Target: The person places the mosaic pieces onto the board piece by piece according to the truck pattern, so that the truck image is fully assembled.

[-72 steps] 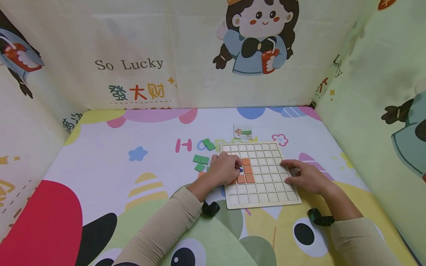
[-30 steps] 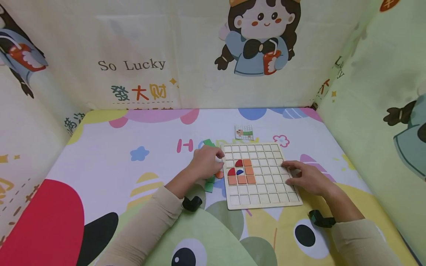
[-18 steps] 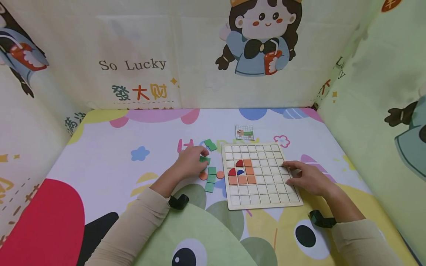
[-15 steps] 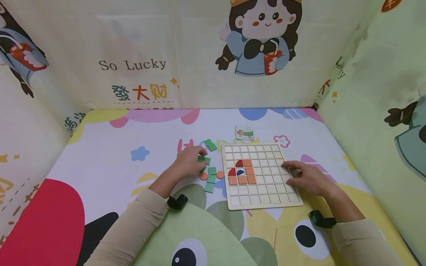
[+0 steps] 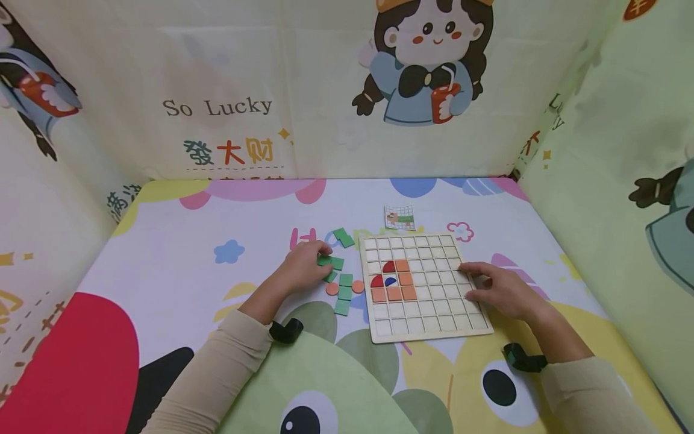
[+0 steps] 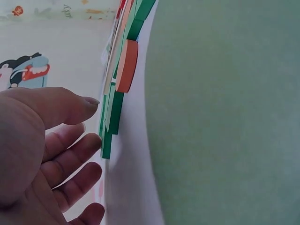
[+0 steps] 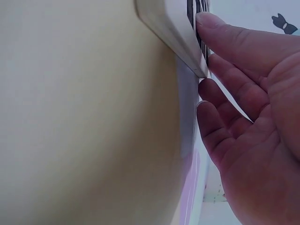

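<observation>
My left hand [image 5: 303, 265] is at the green square tiles [image 5: 337, 263] left of the board, thumb and fingers apart. In the left wrist view, the left hand [image 6: 51, 154] has loosely bent fingers beside the green tiles [image 6: 115, 112], with nothing gripped. The wooden grid board [image 5: 434, 307] bears orange squares [image 5: 404, 278], red rounded pieces [image 5: 388, 266] and a blue-and-white piece [image 5: 390, 281] in its left cells. My right hand [image 5: 501, 289] rests at the board's right edge. In the right wrist view, its thumb touches the board [image 7: 168, 28] on top, other fingertips beside the edge.
Orange round pieces [image 5: 358, 286] and more green tiles [image 5: 344, 293] lie between the left hand and the board. Behind the board is a small picture card [image 5: 399, 217] with a gridded design. A printed cloth covers the table; patterned cloth walls stand around it.
My left hand has moved from over the board leftward to the green tiles, uncovering the red pieces and the blue-and-white piece. The right hand stays at the board's edge.
</observation>
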`<action>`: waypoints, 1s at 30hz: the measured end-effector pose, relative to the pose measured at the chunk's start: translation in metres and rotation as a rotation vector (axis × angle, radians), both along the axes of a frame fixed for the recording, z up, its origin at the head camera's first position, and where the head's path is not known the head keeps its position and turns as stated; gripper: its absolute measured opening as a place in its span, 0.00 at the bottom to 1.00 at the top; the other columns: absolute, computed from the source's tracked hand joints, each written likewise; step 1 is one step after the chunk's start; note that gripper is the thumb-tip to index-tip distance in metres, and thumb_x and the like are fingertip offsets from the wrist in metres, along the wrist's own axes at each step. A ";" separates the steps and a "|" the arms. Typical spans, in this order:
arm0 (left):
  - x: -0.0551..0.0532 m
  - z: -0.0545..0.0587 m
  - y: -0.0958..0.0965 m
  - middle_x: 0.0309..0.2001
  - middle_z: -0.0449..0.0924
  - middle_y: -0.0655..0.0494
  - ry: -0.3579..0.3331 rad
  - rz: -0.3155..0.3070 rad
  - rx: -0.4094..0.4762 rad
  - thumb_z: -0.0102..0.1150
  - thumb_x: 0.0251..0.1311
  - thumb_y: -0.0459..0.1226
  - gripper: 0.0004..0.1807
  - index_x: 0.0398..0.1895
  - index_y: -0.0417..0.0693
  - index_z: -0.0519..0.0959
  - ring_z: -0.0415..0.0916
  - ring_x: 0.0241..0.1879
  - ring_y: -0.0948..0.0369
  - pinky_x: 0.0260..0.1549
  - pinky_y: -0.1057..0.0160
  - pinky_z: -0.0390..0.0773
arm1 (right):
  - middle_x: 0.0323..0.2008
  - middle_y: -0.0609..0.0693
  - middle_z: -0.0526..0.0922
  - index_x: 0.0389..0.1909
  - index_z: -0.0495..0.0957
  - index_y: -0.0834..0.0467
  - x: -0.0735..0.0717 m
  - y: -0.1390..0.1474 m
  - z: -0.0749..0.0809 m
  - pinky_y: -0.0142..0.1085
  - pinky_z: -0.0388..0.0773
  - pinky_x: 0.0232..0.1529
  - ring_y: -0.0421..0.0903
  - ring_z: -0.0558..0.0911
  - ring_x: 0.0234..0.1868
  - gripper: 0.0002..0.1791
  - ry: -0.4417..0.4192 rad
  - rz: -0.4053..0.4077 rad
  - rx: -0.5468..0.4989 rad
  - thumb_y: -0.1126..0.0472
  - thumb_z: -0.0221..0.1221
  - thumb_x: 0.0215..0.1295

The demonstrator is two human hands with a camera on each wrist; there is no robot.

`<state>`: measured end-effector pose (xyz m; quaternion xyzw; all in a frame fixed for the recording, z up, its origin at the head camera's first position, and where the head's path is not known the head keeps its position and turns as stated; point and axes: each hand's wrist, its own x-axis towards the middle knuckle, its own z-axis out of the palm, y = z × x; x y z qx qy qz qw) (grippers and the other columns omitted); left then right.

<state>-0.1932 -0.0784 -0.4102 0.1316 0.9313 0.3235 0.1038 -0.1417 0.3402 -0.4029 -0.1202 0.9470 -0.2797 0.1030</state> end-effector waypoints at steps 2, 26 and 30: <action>0.000 0.000 0.000 0.54 0.79 0.48 0.001 -0.004 0.002 0.64 0.63 0.37 0.21 0.57 0.39 0.78 0.73 0.55 0.52 0.58 0.51 0.73 | 0.55 0.61 0.79 0.65 0.74 0.59 -0.001 -0.001 0.000 0.42 0.78 0.42 0.55 0.81 0.44 0.32 -0.003 0.002 -0.003 0.58 0.70 0.60; 0.009 0.004 0.016 0.49 0.78 0.57 -0.006 -0.179 -0.118 0.65 0.62 0.37 0.16 0.53 0.51 0.83 0.68 0.53 0.56 0.50 0.55 0.74 | 0.54 0.63 0.78 0.64 0.74 0.61 -0.005 -0.003 0.001 0.41 0.78 0.41 0.56 0.82 0.44 0.31 -0.015 0.014 -0.034 0.61 0.70 0.61; 0.008 0.003 0.019 0.48 0.79 0.58 0.020 -0.200 -0.140 0.65 0.62 0.36 0.15 0.52 0.50 0.84 0.68 0.53 0.56 0.50 0.55 0.73 | 0.55 0.63 0.78 0.65 0.74 0.61 -0.005 -0.004 0.001 0.42 0.78 0.40 0.55 0.82 0.43 0.31 -0.019 0.011 -0.031 0.61 0.70 0.61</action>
